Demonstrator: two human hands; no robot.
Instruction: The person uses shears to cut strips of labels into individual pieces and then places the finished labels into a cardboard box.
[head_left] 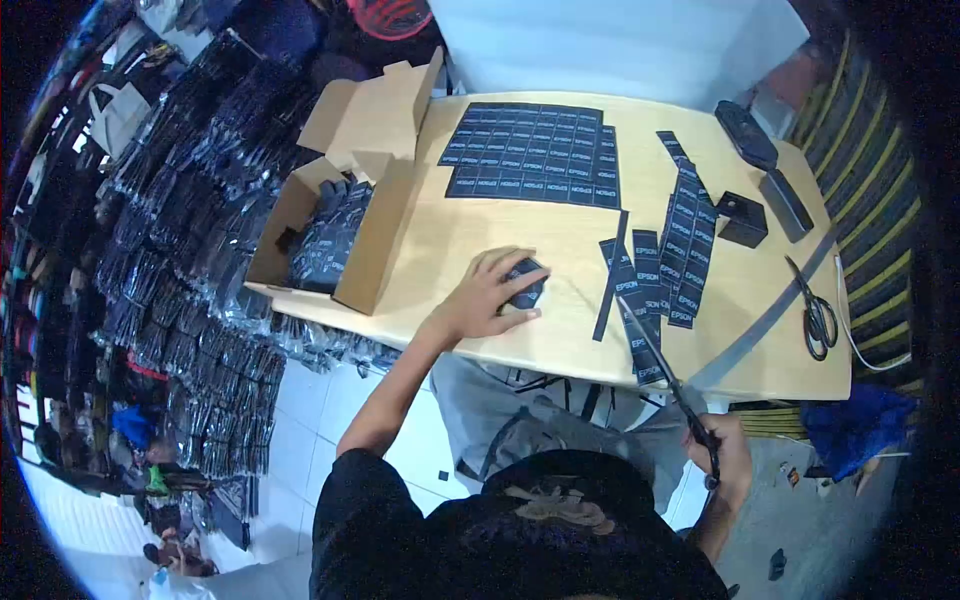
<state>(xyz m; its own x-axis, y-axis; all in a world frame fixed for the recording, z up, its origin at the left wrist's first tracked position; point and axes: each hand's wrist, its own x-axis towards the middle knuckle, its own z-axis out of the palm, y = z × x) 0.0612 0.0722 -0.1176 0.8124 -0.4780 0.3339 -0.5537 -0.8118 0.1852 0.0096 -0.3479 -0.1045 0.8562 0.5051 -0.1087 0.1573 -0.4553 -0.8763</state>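
Note:
My left hand [497,292] rests on the light wooden table, its fingers bent around a small stack of black labels [525,284]. Beyond the table's front edge, my right hand [722,455] grips the handles of long scissors [665,370], whose blades point up and left across printed black strips [634,300]. A thin plain black strip [611,280] lies between my left hand and those strips. More printed strips [688,245] overlap farther right. Large printed black sheets [535,150] lie flat at the back of the table.
An open cardboard box [375,245] with black labels inside stands at the table's left. On the right are a second pair of scissors [818,318], a black block [742,220] and black cases [746,135]. Racks of bagged goods fill the far left.

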